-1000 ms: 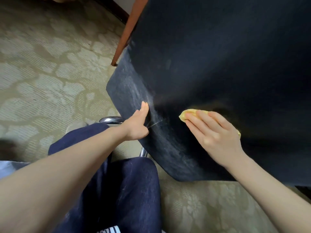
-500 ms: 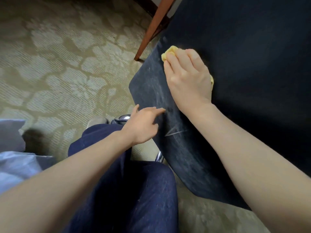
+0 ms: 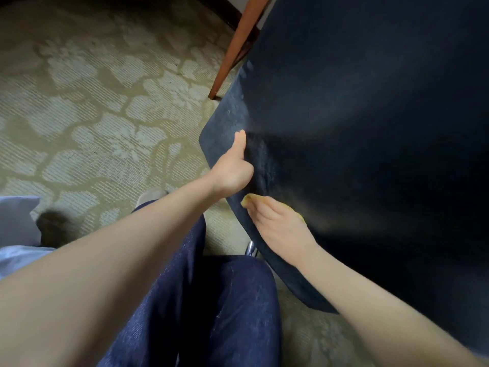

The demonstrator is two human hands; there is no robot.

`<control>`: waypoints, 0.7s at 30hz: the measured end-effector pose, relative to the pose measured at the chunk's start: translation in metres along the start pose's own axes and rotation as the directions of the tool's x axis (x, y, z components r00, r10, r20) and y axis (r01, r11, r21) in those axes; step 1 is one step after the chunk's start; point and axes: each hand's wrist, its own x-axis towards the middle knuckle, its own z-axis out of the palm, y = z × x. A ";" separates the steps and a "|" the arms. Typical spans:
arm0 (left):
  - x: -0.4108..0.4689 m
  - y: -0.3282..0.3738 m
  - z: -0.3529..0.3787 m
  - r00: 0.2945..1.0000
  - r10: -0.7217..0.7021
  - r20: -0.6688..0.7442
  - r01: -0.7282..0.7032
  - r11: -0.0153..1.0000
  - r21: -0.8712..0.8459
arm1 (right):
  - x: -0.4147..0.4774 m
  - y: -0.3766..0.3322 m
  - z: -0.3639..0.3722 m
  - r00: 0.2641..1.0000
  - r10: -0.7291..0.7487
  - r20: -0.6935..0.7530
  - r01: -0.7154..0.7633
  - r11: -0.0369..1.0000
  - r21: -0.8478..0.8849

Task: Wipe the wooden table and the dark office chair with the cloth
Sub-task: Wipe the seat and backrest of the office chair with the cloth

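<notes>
Pressing the yellow cloth (image 3: 248, 199) flat under closed-together fingers (image 3: 262, 209) of the right hand (image 3: 280, 229) on the dusty dark chair (image 3: 370, 128), and pinching its rounded edge just above with the left hand (image 3: 232, 170), with a slanted wooden leg (image 3: 238, 46) over patterned carpet (image 3: 105, 115) beyond.

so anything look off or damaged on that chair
Only a pale, dusty film along the dark chair edge beside the left hand; no tear or spill shows. The right hand presses the yellow cloth.

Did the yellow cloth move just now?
Yes. The yellow cloth under the right hand was up by the wooden leg half a second ago; now it sits lower along the chair edge, below the left hand.
</notes>
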 end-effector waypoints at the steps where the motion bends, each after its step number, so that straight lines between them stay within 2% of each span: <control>1: -0.002 0.001 0.002 1.000 0.002 0.011 -0.002 1.000 0.001 | -0.013 -0.006 0.001 0.999 -0.035 0.028 0.034 0.999 0.026; 2: -0.005 0.000 0.004 1.000 0.006 0.023 -0.006 1.000 0.002 | -0.026 -0.008 0.002 0.997 -0.058 0.041 0.055 0.995 0.080; 5: -0.014 -0.006 0.006 0.998 0.023 0.055 -0.024 0.999 0.022 | -0.058 -0.001 0.003 0.996 -0.064 -0.061 0.079 0.955 0.288; 9: -0.026 -0.015 0.011 0.994 0.040 0.098 -0.046 0.997 0.057 | -0.106 0.011 -0.002 0.996 0.019 -0.088 0.013 0.937 0.350; 15: -0.032 -0.017 0.017 0.989 0.054 0.138 -0.058 0.998 0.025 | -0.121 0.066 -0.037 0.930 0.267 -0.251 -0.189 0.936 0.297; 19: -0.029 -0.024 0.013 0.987 0.059 0.150 -0.064 0.998 0.025 | -0.078 0.113 -0.067 0.829 0.420 -0.369 -0.340 0.903 0.264; 21: -0.028 -0.027 0.011 0.984 0.063 0.165 -0.072 0.996 0.051 | -0.051 0.138 -0.080 0.812 0.455 -0.366 -0.397 0.890 0.225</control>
